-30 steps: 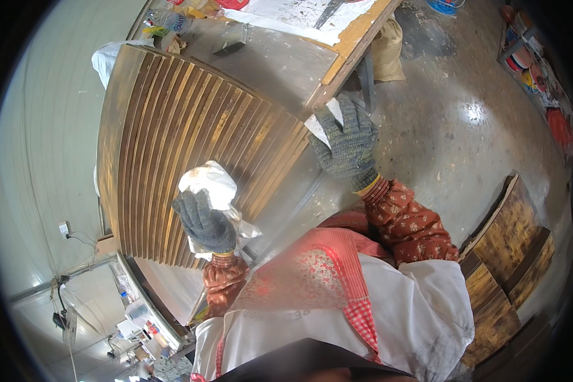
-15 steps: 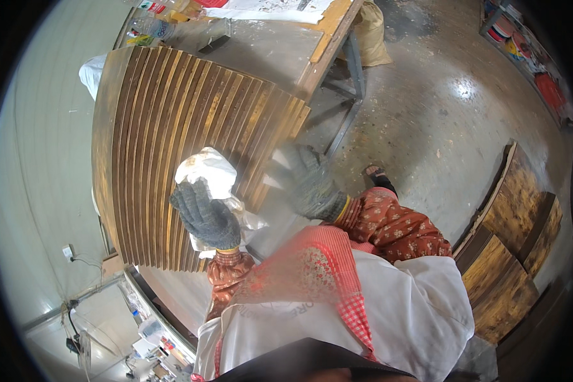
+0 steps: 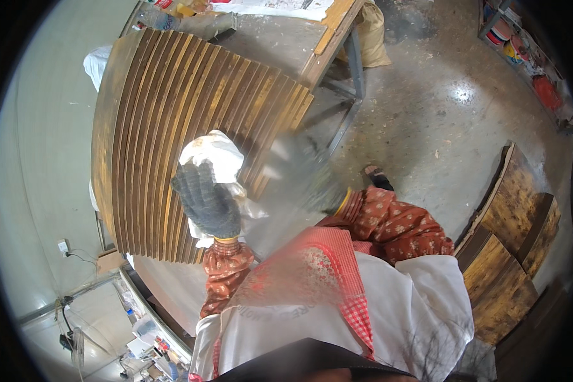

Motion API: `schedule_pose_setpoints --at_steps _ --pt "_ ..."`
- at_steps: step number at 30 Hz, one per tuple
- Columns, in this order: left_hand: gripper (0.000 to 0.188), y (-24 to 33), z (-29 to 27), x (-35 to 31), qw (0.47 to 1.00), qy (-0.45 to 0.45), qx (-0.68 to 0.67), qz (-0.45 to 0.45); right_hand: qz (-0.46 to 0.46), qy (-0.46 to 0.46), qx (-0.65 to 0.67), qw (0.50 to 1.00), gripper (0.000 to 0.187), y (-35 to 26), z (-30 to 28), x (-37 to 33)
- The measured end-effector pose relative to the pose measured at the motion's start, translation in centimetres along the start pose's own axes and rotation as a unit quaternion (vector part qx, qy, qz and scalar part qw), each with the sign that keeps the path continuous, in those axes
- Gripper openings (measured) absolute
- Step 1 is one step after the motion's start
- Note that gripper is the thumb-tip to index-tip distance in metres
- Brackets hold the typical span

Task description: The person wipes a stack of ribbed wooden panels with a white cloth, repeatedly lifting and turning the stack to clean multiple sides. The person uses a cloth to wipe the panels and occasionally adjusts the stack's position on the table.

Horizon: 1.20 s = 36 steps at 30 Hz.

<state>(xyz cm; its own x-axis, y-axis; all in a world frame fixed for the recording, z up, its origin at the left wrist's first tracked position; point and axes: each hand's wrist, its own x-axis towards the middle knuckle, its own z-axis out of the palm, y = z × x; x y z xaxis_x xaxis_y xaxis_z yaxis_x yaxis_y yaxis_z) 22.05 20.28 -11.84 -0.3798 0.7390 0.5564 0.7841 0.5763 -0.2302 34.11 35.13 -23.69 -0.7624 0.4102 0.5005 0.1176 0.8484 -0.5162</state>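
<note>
My left hand (image 3: 207, 200), in a dark grey knit glove, lies over a bunched white cloth (image 3: 213, 156) and holds it. The cloth spreads out beyond its fingertips and along its right side. Beneath is a long row of brown-stained wooden boards (image 3: 172, 121), packed side by side with their narrow edges up. My right hand (image 3: 309, 181), gloved alike, is over the near right end of the row and smeared by motion. A pale blur shows by its fingers, and I cannot make out whether it holds anything.
Stained wooden panels (image 3: 500, 274) lie at the right. A metal-legged table (image 3: 353, 60) stands at the far side, with a beige sack (image 3: 372, 38) by it. Shelves with tubs (image 3: 516, 48) are at the far right. At the left is a pale wall (image 3: 38, 159).
My left hand and the cloth have shifted slightly away from me. The right hand has become more blurred. The boards sit slightly higher in the view.
</note>
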Motion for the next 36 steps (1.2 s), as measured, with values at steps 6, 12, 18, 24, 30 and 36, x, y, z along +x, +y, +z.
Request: schedule_pose_setpoints --at_steps 6,12,18,24,30,36 --pt "0.043 -0.1 0.0 -1.0 0.999 -0.031 -0.012 0.042 0.015 -0.1 -0.205 0.974 0.048 5.2 -5.8 4.7" --pt "0.041 1.9 -0.6 -0.6 0.988 -0.066 -0.02 0.139 -0.12 -0.083 -0.026 0.989 0.047 4.0 -3.3 2.8" --pt "0.051 5.7 2.5 1.6 0.968 -0.141 -0.033 0.203 0.081 0.055 -0.124 0.987 0.058 14.7 -9.4 4.5" --pt "0.042 14.2 9.9 10.1 0.958 -0.154 -0.218 0.102 0.128 0.043 -0.073 0.988 0.057 18.1 -12.7 3.2" --pt "0.027 19.6 13.4 12.7 0.705 -0.206 -0.672 -0.094 0.118 0.127 -0.068 0.983 0.064 19.6 -14.4 4.3" --pt "0.037 15.4 6.0 1.3 0.928 -0.155 -0.339 0.002 -0.234 -0.037 -0.048 0.97 0.058 19.0 -15.0 8.7"
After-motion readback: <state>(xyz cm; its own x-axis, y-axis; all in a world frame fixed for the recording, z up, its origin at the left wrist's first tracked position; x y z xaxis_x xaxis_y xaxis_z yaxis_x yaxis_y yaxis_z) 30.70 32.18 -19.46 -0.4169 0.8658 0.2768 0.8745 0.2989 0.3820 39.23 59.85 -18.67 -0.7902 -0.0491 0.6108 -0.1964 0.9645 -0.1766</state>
